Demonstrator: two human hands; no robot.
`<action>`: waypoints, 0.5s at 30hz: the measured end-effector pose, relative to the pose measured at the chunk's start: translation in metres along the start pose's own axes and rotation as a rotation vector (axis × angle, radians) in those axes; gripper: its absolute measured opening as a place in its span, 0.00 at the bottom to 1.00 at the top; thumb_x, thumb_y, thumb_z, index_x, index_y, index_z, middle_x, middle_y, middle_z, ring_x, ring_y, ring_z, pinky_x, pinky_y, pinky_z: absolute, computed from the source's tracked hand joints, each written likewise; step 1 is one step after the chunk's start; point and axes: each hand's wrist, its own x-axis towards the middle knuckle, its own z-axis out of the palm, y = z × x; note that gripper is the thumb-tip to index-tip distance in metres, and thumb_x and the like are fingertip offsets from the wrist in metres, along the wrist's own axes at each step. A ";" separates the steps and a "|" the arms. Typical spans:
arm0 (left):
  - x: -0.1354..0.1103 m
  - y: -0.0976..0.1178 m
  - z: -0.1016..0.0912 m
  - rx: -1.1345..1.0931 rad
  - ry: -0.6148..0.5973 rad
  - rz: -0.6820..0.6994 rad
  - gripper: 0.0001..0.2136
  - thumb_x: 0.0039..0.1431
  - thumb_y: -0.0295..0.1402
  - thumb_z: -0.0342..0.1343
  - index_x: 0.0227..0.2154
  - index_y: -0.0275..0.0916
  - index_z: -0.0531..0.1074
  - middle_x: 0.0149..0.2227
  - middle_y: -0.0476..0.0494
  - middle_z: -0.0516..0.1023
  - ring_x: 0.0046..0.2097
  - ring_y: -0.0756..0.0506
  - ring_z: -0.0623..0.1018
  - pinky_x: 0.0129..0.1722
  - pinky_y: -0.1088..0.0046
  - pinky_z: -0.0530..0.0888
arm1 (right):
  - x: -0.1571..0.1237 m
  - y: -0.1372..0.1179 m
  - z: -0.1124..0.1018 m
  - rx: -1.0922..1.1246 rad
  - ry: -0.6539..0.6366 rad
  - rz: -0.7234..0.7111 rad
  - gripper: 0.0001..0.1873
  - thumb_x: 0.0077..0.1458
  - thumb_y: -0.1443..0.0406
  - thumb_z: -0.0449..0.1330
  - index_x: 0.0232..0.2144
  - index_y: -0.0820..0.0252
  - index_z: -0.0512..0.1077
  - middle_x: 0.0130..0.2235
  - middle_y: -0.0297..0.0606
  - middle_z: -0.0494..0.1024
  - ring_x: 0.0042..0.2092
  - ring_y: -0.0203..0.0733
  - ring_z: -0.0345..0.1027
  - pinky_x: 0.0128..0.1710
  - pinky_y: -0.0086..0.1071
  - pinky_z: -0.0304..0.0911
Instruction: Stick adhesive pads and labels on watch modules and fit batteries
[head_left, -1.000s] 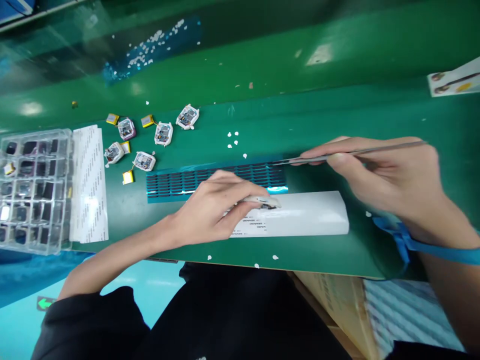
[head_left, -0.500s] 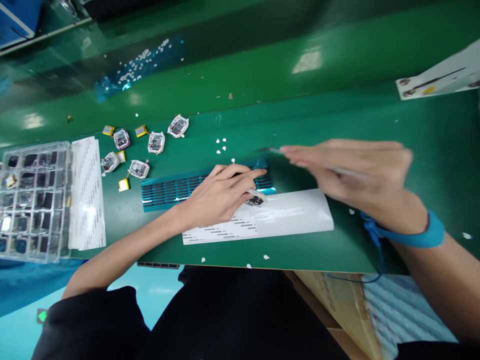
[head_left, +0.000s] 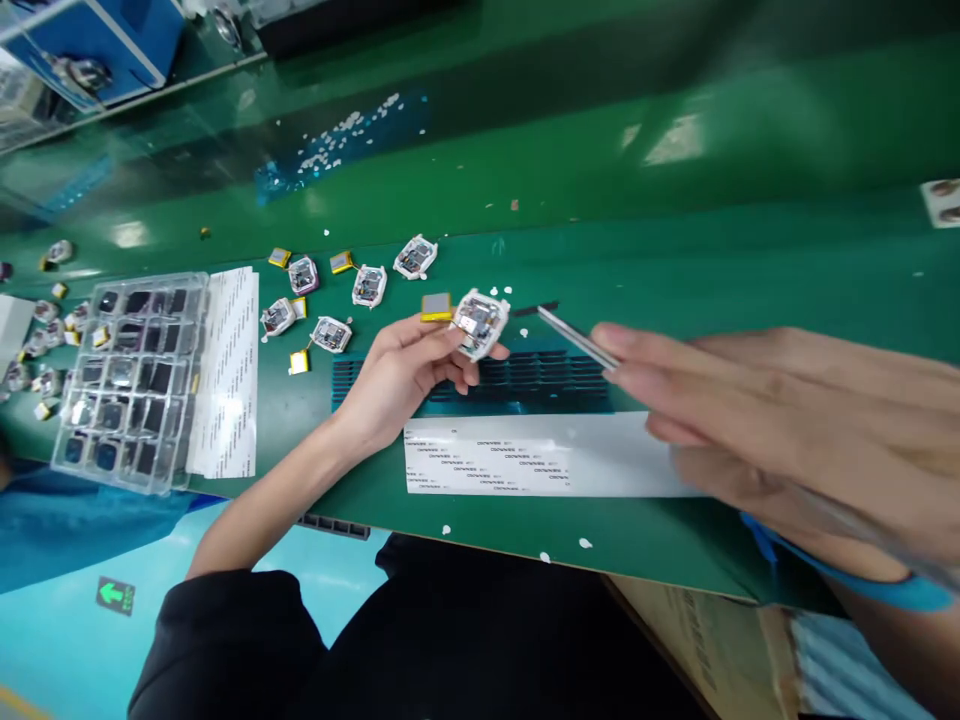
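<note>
Smooth green mat (head_left: pixel 750 280); above the ribbed teal strip sheet (head_left: pixel 525 380), left hand (head_left: pixel 405 370) pinches a white-framed module (head_left: pixel 478 322), right hand (head_left: pixel 787 430) pinches slim metal tweezers (head_left: pixel 577 340).

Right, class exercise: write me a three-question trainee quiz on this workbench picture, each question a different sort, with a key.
1. True or false: the left hand holds a small white-framed module lifted off the mat.
2. Which tool does the right hand hold? A) screwdriver B) tweezers C) brush
3. Fill in: the clear compartment tray lies at the ___ edge of the picture.

Key
1. True; a yellow battery hangs beside it.
2. B, with a thin dark strip at the tips.
3. Left, next to a white sheet.
</note>
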 end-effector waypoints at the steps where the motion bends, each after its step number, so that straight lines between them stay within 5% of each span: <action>1: 0.002 -0.004 -0.002 -0.052 -0.013 -0.031 0.09 0.62 0.38 0.65 0.33 0.37 0.77 0.34 0.42 0.82 0.31 0.49 0.76 0.31 0.71 0.76 | 0.000 0.001 0.002 -0.031 -0.054 -0.140 0.15 0.69 0.54 0.64 0.56 0.32 0.78 0.50 0.24 0.83 0.45 0.44 0.83 0.41 0.37 0.82; 5: 0.003 -0.012 -0.003 -0.214 0.010 -0.061 0.06 0.56 0.34 0.70 0.31 0.37 0.79 0.28 0.50 0.77 0.28 0.53 0.73 0.27 0.77 0.72 | 0.000 0.004 0.007 -0.230 -0.184 -0.493 0.16 0.72 0.66 0.60 0.59 0.50 0.75 0.57 0.36 0.78 0.48 0.46 0.82 0.39 0.38 0.83; 9: 0.001 -0.011 -0.001 -0.350 -0.012 -0.112 0.04 0.56 0.29 0.69 0.29 0.37 0.80 0.28 0.50 0.79 0.29 0.53 0.79 0.32 0.79 0.78 | -0.003 0.007 0.007 -0.279 -0.230 -0.503 0.13 0.71 0.67 0.59 0.54 0.51 0.77 0.58 0.36 0.78 0.48 0.45 0.82 0.43 0.38 0.83; 15: -0.001 -0.014 0.002 -0.273 0.101 -0.119 0.07 0.56 0.34 0.69 0.32 0.37 0.79 0.27 0.47 0.83 0.33 0.46 0.86 0.37 0.74 0.84 | -0.015 0.018 0.012 -0.312 -0.209 -0.498 0.21 0.71 0.64 0.59 0.63 0.41 0.73 0.60 0.27 0.76 0.50 0.44 0.81 0.41 0.38 0.83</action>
